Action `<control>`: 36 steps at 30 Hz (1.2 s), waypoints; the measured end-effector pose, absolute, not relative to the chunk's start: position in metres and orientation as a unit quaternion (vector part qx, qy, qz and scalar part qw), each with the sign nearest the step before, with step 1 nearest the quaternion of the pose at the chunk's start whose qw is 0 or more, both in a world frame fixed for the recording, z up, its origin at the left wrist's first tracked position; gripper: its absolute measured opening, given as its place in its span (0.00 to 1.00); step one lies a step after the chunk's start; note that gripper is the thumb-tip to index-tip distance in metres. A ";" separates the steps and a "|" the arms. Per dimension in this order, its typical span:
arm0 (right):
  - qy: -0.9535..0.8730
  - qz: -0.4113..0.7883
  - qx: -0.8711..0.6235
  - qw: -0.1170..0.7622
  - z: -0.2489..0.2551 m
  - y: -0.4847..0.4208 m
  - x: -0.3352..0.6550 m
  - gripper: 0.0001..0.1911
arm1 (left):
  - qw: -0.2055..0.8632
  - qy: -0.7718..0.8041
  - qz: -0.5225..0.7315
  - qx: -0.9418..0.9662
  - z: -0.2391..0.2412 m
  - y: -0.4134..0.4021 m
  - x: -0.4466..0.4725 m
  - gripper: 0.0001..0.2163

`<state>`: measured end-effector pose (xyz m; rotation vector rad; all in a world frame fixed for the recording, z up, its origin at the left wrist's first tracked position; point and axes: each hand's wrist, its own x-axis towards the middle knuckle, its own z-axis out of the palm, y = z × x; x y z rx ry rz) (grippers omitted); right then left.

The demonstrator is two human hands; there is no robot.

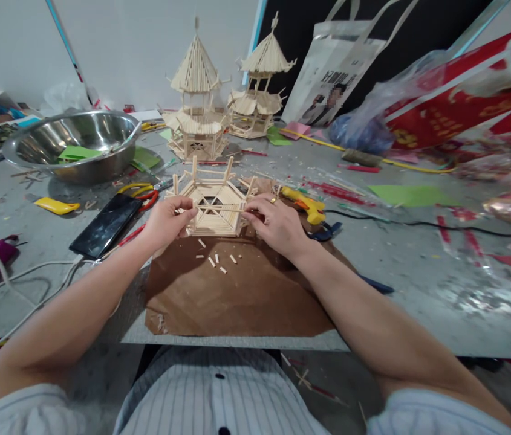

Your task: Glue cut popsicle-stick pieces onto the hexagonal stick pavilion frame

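Observation:
Between my hands I hold a thin wooden stick (219, 208) level across the front of a six-sided wooden stick frame (212, 226). My left hand (170, 220) pinches its left end, and my right hand (276, 223) pinches the right end. The frame has spoke-like sticks in its floor and several short posts standing at its corners. It rests at the far edge of a brown sheet (232, 296). Short cut stick pieces (212, 261) lie scattered on the sheet in front of it. Just right of my right hand lies a yellow glue gun (307, 205).
Two stick pagodas (196, 90) stand behind the frame. On the left are a steel bowl (78, 172), a phone (106, 225), a yellow cutter (57, 206), pliers (149, 198) and white cables (32, 305). A black cord (418, 223), red packaging (468, 90) and a tote bag (332, 66) are to the right.

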<state>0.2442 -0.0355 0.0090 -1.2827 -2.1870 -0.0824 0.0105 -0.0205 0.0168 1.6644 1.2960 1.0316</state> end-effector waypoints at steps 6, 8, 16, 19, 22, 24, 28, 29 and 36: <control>-0.817 -0.028 -0.491 0.302 0.007 -0.033 0.245 0.13 | 0.373 0.485 0.411 0.676 0.015 -0.016 0.009 0.11; -0.815 -0.034 -0.494 0.300 0.008 -0.034 0.244 0.13 | 0.367 0.492 0.406 0.677 0.015 -0.015 0.009 0.11; -0.812 -0.053 -0.498 0.299 0.011 -0.036 0.239 0.11 | 0.343 0.501 0.394 0.690 0.017 -0.015 0.009 0.11; -0.814 -0.052 -0.493 0.303 0.010 -0.036 0.240 0.11 | 0.318 0.493 0.386 0.712 0.016 -0.014 0.008 0.10; -0.819 -0.048 -0.487 0.299 0.010 -0.036 0.241 0.11 | 0.280 0.484 0.385 0.734 0.016 -0.012 0.006 0.09; -0.824 -0.048 -0.480 0.298 0.010 -0.036 0.242 0.12 | 0.267 0.478 0.384 0.744 0.016 -0.011 0.004 0.09; -0.831 -0.051 -0.464 0.302 0.010 -0.036 0.242 0.11 | 0.256 0.479 0.366 0.756 0.017 -0.011 0.003 0.09; -0.832 -0.054 -0.459 0.305 0.010 -0.036 0.242 0.11 | 0.250 0.482 0.360 0.758 0.017 -0.012 0.003 0.08; -0.831 -0.102 -0.412 0.360 0.001 -0.029 0.244 0.07 | 0.209 0.507 0.321 0.773 0.019 -0.011 0.000 0.09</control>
